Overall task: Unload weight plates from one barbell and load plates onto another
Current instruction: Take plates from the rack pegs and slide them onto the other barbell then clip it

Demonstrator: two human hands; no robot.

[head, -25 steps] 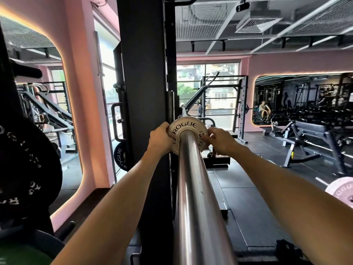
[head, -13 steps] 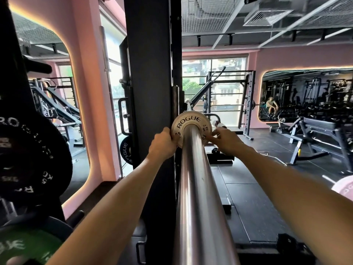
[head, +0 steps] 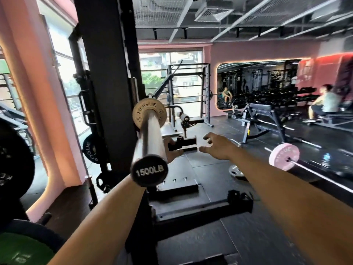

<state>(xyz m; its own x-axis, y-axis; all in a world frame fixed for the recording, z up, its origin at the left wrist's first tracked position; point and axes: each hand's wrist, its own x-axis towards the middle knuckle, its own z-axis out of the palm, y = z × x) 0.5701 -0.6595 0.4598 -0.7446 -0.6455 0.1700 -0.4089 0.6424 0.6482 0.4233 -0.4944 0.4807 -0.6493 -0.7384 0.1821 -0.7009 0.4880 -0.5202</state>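
**Hands off the small plate, sleeve end close to my view**

My right hand [head: 217, 148] hangs beside the sleeve with its fingers [head: 207, 137] spread and straight, holding nothing. My left hand [head: 172, 153] sits under the bar sleeve [head: 150, 134], mostly hidden behind it; I see a thumb and some palm, so I cannot tell whether its fingers are curled or loose. Neither hand touches the tan Rogue change plate [head: 149, 113], which sits on the sleeve at its far end, close to the black rack upright [head: 107, 73].

I judge the plate seated and the step to be finishing. To do it well I would check that the plate is pushed fully home before moving on.

The sleeve's end cap [head: 149, 170] marked 1500LB points straight at my view, so I would draw the hands down and to the right, not back along the steel. The upright and the stored black plate [head: 90, 150] crowd the left. On the right, the dark floor [head: 210, 169] offers room, though a grey plate [head: 236, 170] lies flat there and a pink plate [head: 284, 156] sits on a second barbell beyond it.
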